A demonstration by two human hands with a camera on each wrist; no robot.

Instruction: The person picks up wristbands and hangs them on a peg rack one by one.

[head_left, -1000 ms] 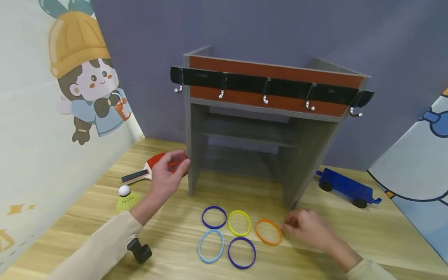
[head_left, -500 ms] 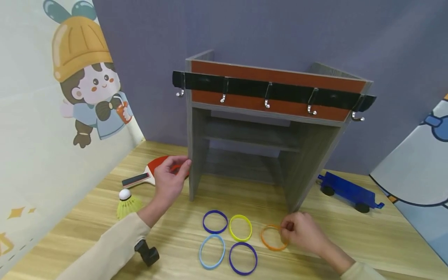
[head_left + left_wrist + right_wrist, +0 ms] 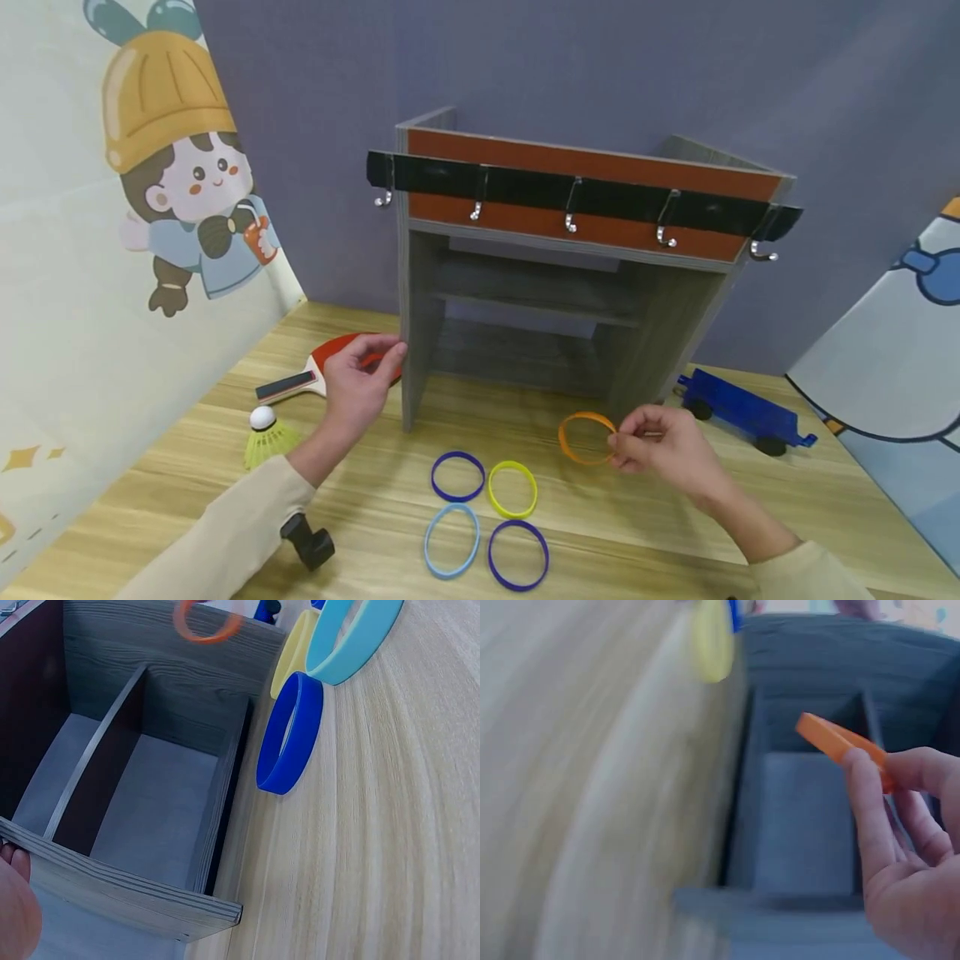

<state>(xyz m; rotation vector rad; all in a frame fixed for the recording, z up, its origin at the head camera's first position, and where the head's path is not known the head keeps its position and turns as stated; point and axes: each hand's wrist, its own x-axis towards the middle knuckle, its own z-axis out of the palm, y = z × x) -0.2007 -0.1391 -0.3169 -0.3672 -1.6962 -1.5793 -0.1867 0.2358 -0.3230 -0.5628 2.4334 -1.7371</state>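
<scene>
My right hand (image 3: 663, 446) pinches an orange wristband (image 3: 577, 416) between thumb and fingers, raised in front of the grey cabinet's right panel. In the right wrist view the orange wristband (image 3: 829, 739) stands out from the fingertips. My left hand (image 3: 358, 383) touches the outer left side of the grey cabinet (image 3: 414, 333), its fingers loosely bent. On the table lie a dark blue wristband (image 3: 433, 479), a yellow wristband (image 3: 535, 492), a light blue wristband (image 3: 427, 542) and a purple wristband (image 3: 546, 554). A black strip with several silver hooks (image 3: 571, 223) crosses the cabinet's top front.
A red table tennis paddle (image 3: 330, 346) lies behind my left hand, with a yellow shuttlecock (image 3: 268, 442) nearer. At right, behind my right hand, stands a blue toy wagon (image 3: 742, 404). Two open shelves (image 3: 525, 292) sit inside the cabinet, and a wall rises behind it.
My right hand has taken hold of the orange wristband and lifted it off the table, towards the cabinet. The left hand stays at the cabinet's side.
</scene>
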